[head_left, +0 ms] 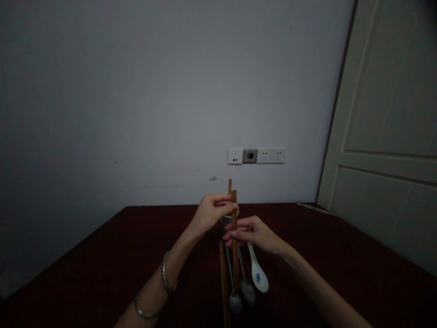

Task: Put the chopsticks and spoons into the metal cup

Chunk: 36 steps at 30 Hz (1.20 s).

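A pair of wooden chopsticks (235, 255) stands nearly upright in front of me, gripped by both hands. My left hand (215, 210) pinches it near the top, and my right hand (251, 233) closes on it lower down. Behind the hands a cup-like holder (225, 219) is mostly hidden, with another chopstick (230, 184) rising from it. On the table below lie a second pair of chopsticks (223, 282), two metal spoons, the left one (235, 302) and the right one (248, 292), and a white ceramic spoon (259, 275) with a blue mark.
The dark red table (153, 255) reaches back to a pale wall (164, 100). Wall sockets (271, 156) and a switch plate (250, 156) sit above its far edge. A white panelled door (385, 136) stands on the right. A thin light strip (314, 208) lies at the back right.
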### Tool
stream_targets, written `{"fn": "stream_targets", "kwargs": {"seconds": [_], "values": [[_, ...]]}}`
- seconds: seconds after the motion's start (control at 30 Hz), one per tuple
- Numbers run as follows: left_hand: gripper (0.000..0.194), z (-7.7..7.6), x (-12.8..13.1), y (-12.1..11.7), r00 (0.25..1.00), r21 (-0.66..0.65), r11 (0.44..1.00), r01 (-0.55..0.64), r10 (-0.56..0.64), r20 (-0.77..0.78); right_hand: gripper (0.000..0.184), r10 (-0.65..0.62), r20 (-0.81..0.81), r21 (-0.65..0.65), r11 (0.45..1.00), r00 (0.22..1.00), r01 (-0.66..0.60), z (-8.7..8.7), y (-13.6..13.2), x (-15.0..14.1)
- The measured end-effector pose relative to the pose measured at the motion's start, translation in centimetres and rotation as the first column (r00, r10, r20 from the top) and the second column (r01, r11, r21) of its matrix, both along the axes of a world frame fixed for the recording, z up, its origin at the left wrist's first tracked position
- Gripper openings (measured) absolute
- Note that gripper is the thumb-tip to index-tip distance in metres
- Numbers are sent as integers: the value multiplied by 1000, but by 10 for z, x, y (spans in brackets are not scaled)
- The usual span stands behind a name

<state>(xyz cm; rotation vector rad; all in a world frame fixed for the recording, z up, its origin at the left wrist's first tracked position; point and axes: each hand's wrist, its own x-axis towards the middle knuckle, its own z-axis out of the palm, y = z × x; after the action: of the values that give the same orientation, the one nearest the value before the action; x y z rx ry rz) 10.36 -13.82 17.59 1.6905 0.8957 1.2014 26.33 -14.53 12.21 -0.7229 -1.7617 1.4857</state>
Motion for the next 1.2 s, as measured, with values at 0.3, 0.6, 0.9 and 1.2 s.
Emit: {"fn": "stream_targets", "kwargs": {"seconds": [0.3,0.6,0.9,1.2], "values": [[22,0,-2,-2,1000,1,1000,28,-28,0,38,98,-2,-48,994,995,-98,-6,4,3],[22,0,-4,-4,999,30,998,48,-49,12,40,28,125,122,992,992,-43,12,-3,12],[25,-2,-5,-3,996,41,995,92,-92,-19,23,-470,-26,605,695,882,388,73,-18,24],[24,3,-7,-10,993,101,989,110,-105,-51,17,-458,-168,703,565,873,432,69,-14,2]]}}
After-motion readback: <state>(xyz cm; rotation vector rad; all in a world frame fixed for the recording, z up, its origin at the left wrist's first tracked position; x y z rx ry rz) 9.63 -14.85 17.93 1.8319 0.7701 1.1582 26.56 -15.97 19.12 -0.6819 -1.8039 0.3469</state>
